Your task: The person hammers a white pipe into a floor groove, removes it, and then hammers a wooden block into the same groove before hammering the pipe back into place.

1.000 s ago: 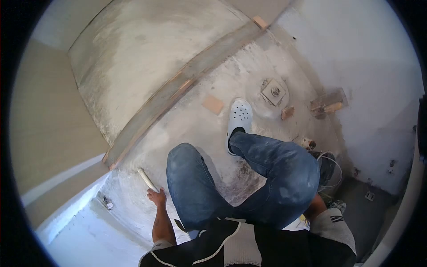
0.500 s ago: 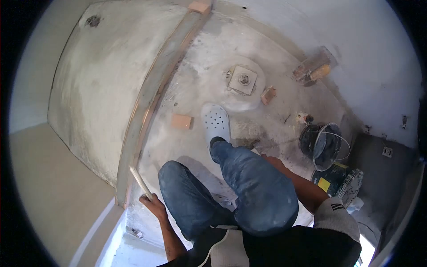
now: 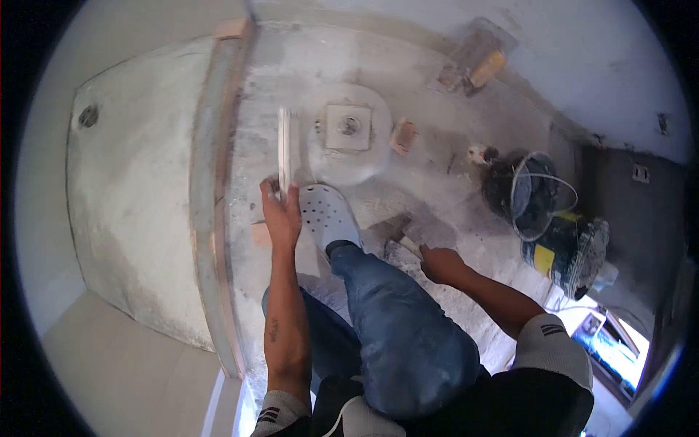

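My left hand [image 3: 282,215] is closed around the lower end of a pale, narrow straight strip [image 3: 285,149], which points away from me beside the square drain plate [image 3: 348,127]. Closed on the light handle of what looks like a hammer [image 3: 410,246], my right hand [image 3: 440,264] is low over the floor, right of my shoe [image 3: 325,213]. The hammer's dark head lies to the left of that hand, over a dark patch. Partly covered by my left wrist is an orange brick piece [image 3: 261,234].
A long low curb [image 3: 207,146] runs along the left. Another brick piece [image 3: 403,137] lies right of the drain. A float with a yellow handle [image 3: 486,69] rests near the wall. On the right are a black bucket [image 3: 535,195] and a paint-spattered tub [image 3: 568,255].
My left hand has moved forward and right with the strip, from beside the curb to near the drain. My right hand has come out from behind my knee. The view has shifted.
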`<state>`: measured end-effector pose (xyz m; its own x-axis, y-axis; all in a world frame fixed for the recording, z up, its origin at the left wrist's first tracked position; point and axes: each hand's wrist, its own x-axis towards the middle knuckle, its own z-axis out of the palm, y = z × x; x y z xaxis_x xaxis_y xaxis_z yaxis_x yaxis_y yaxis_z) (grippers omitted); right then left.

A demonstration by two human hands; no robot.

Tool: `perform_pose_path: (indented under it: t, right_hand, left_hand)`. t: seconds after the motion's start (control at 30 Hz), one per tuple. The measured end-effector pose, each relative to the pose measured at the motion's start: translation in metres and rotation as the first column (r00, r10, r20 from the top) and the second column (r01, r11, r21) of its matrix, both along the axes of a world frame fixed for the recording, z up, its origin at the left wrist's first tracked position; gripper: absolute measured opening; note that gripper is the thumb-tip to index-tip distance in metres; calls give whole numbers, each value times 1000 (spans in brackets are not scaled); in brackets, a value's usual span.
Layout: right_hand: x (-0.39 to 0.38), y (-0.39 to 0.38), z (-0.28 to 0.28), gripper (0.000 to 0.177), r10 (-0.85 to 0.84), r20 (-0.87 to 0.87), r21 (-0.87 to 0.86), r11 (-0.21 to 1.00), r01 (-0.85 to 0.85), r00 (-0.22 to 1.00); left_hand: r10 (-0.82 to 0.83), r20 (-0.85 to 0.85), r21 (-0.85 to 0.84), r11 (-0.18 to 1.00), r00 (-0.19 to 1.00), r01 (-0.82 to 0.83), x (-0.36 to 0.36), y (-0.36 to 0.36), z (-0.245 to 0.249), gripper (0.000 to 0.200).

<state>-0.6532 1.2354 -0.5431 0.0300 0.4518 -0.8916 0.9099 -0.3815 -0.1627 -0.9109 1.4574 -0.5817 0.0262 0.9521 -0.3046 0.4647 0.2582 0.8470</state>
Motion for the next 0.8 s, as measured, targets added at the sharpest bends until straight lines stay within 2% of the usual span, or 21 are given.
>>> perform_pose_path:
  t: [0.03,0.1,0.13,0.17,0.23,0.3,0.37,0.43,0.5,0.57,0.63,0.7,0.8]
  right_hand:
    - [-2,0,2,32,-21,-8,0,1000,21,1000]
    - [-4,4,8,31,-17,2,-28,999,17,1000]
    - [-4,9,9,31,2,3,-38,999,-2,1000]
    - [-3,9,7,31,3,6,-35,999,-3,1000]
    - [-3,5,3,30,30,0,-29,999,-30,1000]
    - [-3,3,1,29,38,0,-20,999,-38,999]
    - [-4,5,1,29,48,0,0,999,-48,999]
    - [-4,8,3,30,33,18,-74,997,-31,999]
    - [-3,9,2,32,44,22,-40,998,-43,999]
    - [-3,9,4,32,32,13,-78,996,-31,999]
    - [-5,10,6,32,47,20,-76,996,-45,999]
    - [-5,11,4,32,62,29,-70,996,-60,998]
    - [-5,9,2,32,65,44,-92,994,-61,997]
  left_hand:
    - [-19,10,-20,1000,1000,19,4,-4,-5,39]
    - [-88,-377,156,975,922,157,5,-4,-11,52]
    - [-104,-508,89,981,855,173,-9,-13,-38,62]
    - [-102,-505,92,981,857,172,-15,-22,-43,62]
    - [-57,-720,-22,998,692,60,-34,-43,-46,64]
    - [-59,-754,-71,997,654,8,-55,-61,-62,63]
    - [-91,-666,42,986,740,160,-70,-69,-72,60]
    - [-55,-682,73,987,730,143,-68,-66,-67,58]
    - [58,-566,27,998,822,-52,-65,-60,-57,57]
    - [102,-538,65,995,837,-80,-58,-53,-47,56]
    - [27,-360,128,992,933,21,-40,-42,-38,55]
    - [-100,-295,177,972,950,157,-2,-35,-17,59]
    - [-263,49,140,957,964,254,67,-29,19,69]
